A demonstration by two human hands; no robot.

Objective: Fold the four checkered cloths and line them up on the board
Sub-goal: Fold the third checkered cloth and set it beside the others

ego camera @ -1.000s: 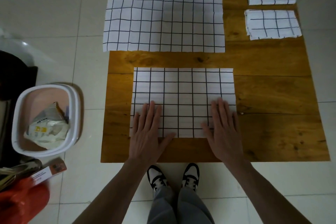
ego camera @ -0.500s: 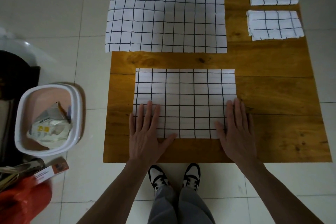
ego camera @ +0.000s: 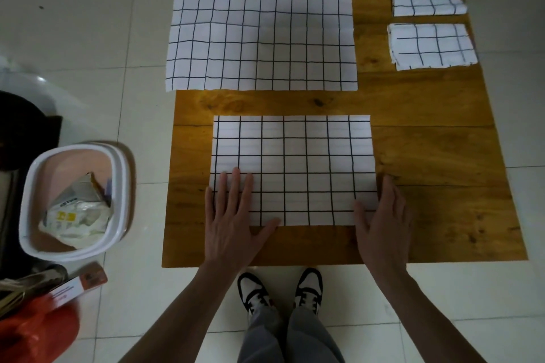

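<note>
Under the left hand [ego camera: 233, 221] and right hand [ego camera: 380, 224] the near corners of the half-folded cloth [ego camera: 295, 168] are hidden, while far left of the left hand an orange bag [ego camera: 35, 333] is cut by the edge.

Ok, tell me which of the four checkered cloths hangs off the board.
The big unfolded cloth at the far left: its left and far edges lie past the board on the tiles. The other three sit wholly on the wood.
</note>
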